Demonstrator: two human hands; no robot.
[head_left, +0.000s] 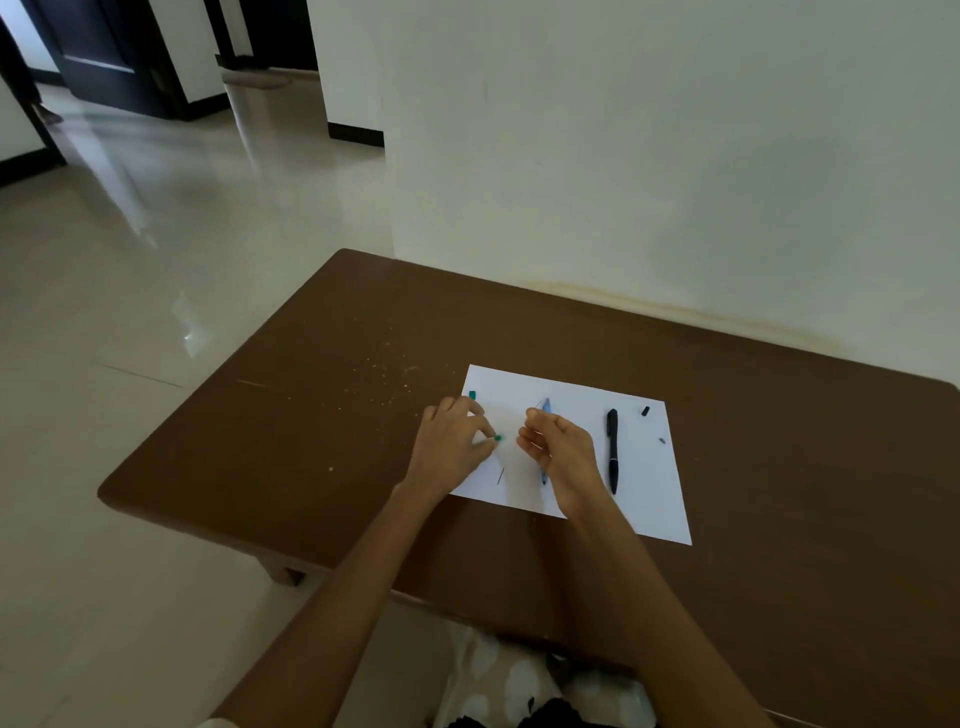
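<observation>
Hands meet over the left half of the white sheet (639, 499). My left hand (451, 441) pinches a small green piece (497, 438) at its fingertips. My right hand (558, 452) hangs with fingers curled above the pale blue barrel (545, 405); I cannot tell whether it grips it. The green piece sits just left of the right hand's fingers, with a narrow gap between them. The barrel's long axis runs from the sheet's near edge towards its far edge, so I judge the piece must line up with that; the right hand is nearer. A thin refill (500, 475) lies by the near edge and a second green piece (472, 395) at the far-left corner. A black pen (612, 449) lies parallel, right of the barrel, with two small bits (645, 410) towards the right edge. Nothing blocks the gap. The sheet lies on the brown worktop (311, 415).
</observation>
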